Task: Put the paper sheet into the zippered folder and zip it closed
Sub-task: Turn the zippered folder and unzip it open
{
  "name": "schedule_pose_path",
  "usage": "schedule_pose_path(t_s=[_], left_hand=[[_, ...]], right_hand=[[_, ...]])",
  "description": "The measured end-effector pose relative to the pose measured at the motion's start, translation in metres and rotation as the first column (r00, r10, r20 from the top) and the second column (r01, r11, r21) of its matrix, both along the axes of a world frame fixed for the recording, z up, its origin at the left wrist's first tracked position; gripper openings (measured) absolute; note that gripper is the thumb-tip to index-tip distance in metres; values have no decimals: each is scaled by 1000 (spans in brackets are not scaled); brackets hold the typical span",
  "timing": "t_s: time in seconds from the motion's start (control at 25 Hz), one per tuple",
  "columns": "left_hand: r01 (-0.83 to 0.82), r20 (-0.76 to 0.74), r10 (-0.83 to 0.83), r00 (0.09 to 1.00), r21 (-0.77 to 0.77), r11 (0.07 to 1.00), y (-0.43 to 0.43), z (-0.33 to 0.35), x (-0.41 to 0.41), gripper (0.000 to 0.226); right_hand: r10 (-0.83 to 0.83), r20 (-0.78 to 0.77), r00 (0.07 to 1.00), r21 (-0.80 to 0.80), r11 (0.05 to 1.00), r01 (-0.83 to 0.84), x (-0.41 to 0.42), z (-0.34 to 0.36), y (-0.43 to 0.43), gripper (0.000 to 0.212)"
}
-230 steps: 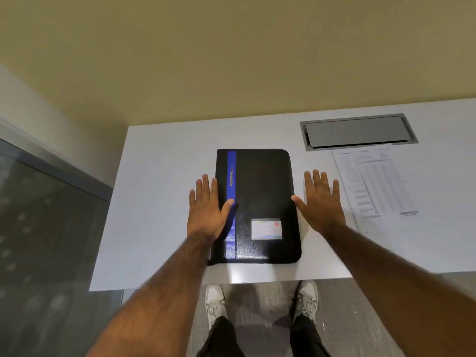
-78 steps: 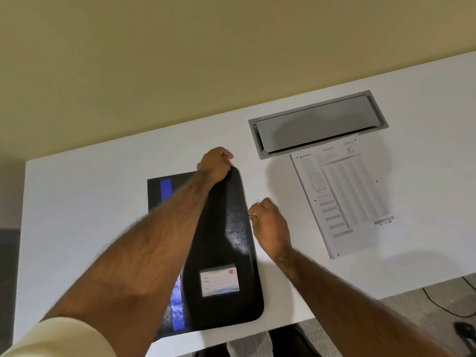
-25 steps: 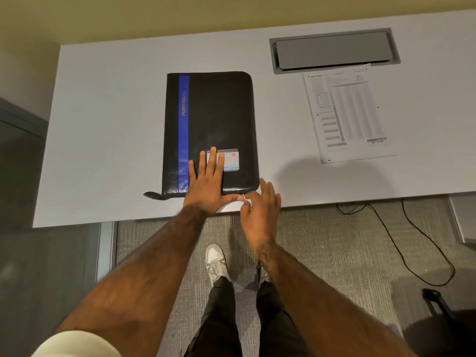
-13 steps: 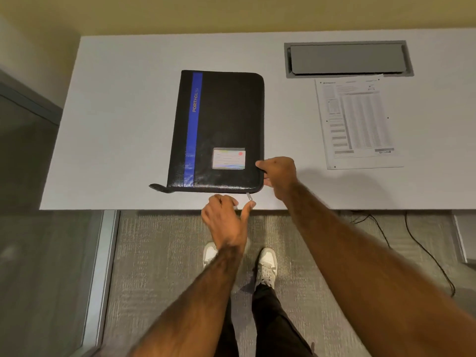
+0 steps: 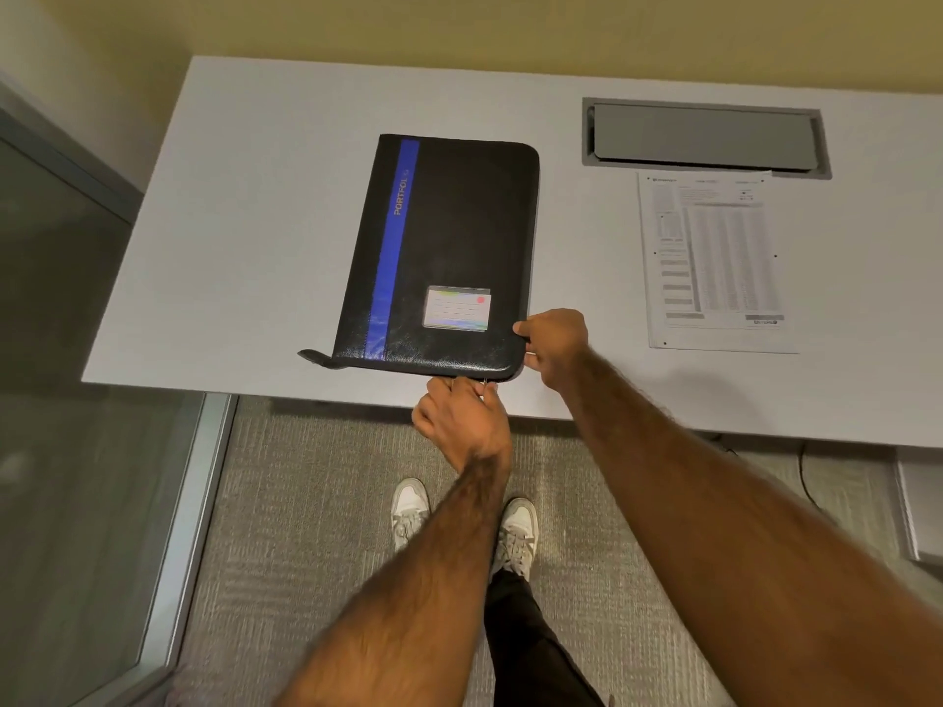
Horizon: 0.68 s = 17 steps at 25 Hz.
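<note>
A black zippered folder (image 5: pixel 459 237) with a blue stripe and a small label card lies flat and closed-looking on the white table (image 5: pixel 245 237), near its front edge. My left hand (image 5: pixel 462 418) is below the folder's near edge, fingers pinched on the small metal zipper pull (image 5: pixel 485 384). My right hand (image 5: pixel 553 341) grips the folder's near right corner. The printed paper sheet (image 5: pixel 714 262) lies flat on the table to the right of the folder, untouched.
A grey recessed cable hatch (image 5: pixel 704 137) sits in the table behind the paper. A glass partition with a metal frame (image 5: pixel 194 502) stands to the left. Carpet, my shoes and a floor cable (image 5: pixel 806 477) are below the table edge.
My left hand took over the zipper pull from my right and now pinches it at the folder's near edge. My right hand moved to hold the near right corner.
</note>
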<state>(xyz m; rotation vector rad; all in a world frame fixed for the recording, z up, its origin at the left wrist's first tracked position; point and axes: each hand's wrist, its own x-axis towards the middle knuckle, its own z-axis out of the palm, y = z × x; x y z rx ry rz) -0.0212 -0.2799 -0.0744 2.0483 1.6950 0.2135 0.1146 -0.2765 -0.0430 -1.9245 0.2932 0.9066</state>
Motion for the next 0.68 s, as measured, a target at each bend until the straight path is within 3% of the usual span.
schedule_pose_path(t_s=[0.32, 0.48, 0.68], left_hand=[[56, -97, -45, 994, 109, 992, 52, -7, -51, 22], [34, -124, -16, 992, 143, 989, 83, -10, -71, 22], [59, -248, -11, 969, 185, 981, 130, -4, -102, 49]], right_hand=[[-11, 68, 998, -44, 999, 14, -1, -8, -1, 19], [60, 122, 991, -85, 995, -50, -2, -8, -2, 23], [97, 155, 983, -88, 993, -85, -2, -5, -2, 23]])
